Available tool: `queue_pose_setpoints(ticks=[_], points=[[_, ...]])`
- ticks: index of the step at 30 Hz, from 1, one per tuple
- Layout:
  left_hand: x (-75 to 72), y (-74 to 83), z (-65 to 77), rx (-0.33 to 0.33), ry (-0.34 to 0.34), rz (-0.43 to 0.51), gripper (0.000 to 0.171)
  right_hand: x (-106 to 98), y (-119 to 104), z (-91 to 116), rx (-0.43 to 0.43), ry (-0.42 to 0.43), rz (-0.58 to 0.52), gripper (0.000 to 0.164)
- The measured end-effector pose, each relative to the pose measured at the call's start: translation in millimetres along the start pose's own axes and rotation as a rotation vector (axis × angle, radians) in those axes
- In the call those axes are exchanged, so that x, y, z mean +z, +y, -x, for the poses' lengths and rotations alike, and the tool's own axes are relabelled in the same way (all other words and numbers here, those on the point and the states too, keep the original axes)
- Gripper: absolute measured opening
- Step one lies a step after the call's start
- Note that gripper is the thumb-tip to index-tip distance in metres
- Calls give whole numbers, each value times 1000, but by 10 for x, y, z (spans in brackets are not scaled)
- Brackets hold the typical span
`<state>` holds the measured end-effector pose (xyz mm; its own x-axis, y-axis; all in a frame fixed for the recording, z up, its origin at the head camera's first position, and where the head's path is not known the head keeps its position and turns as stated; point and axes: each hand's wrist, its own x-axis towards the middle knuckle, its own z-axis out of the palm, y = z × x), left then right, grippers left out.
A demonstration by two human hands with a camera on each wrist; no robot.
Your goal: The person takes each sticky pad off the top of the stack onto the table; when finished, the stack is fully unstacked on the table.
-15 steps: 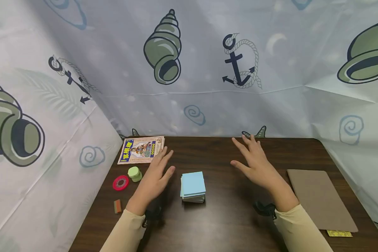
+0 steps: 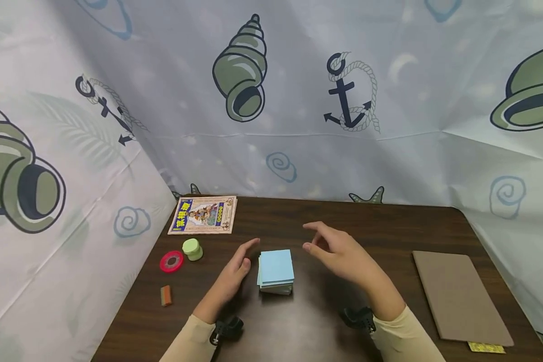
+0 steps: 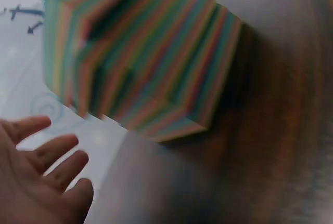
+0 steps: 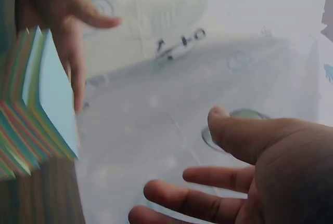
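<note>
A stack of square coloured paper (image 2: 275,269), pale blue on top, stands in the middle of the table. Its sides show many thin orange, green, yellow and red layers (image 3: 156,63), some offset from the others. My left hand (image 2: 232,274) is just left of the stack, fingers extended and holding nothing. To the right of the stack and a little above it hovers my right hand (image 2: 344,254), its fingers loosely bent and nothing in them. The right wrist view shows the blue top of the stack (image 4: 57,96) between the two hands, with a gap to my right hand.
On the left of the table lie a printed booklet (image 2: 203,215), a light green round container (image 2: 192,249), a red ring-shaped item (image 2: 171,261) and a small orange-brown block (image 2: 166,295). A brown board (image 2: 461,296) lies at the right, a yellow strip (image 2: 486,347) poking out beneath it.
Both hands have come down and inward toward the stack, the right one moving farther left. The right fingers have bent more. The stack has stayed in place.
</note>
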<state>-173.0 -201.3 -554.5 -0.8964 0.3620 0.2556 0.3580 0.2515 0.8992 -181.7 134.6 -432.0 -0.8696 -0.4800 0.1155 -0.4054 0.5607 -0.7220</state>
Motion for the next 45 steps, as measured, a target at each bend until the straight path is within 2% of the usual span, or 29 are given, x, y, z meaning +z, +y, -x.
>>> queue_pose_setpoints(ticks=[5,10,14,17,21,24,29,32,41,45], points=[[78,-162,52,47,-81,226,84,260,-43,-30,38,22,-67,44],[160,-252,150,39,-122,335,91,485,-5,-32,67,-37,-107,49],[214,-281,192,61,-138,392,93,560,48,-25,75,-72,-90,55],[251,-255,181,42,-143,356,96,566,86,-31,82,-81,-77,58],[281,-185,154,-54,-137,230,100,596,132,-47,76,-107,-71,66],[286,-170,139,-100,-140,171,103,651,151,-62,58,-128,-53,73],[255,-188,111,-101,-139,136,106,739,172,-109,33,-156,18,82],[241,-189,95,-106,-136,115,107,761,175,-125,37,-165,21,83],[239,-174,78,-174,-123,79,90,801,206,-146,52,-160,-47,84],[231,-184,60,-169,-117,76,90,792,227,-171,-5,-122,-59,80]])
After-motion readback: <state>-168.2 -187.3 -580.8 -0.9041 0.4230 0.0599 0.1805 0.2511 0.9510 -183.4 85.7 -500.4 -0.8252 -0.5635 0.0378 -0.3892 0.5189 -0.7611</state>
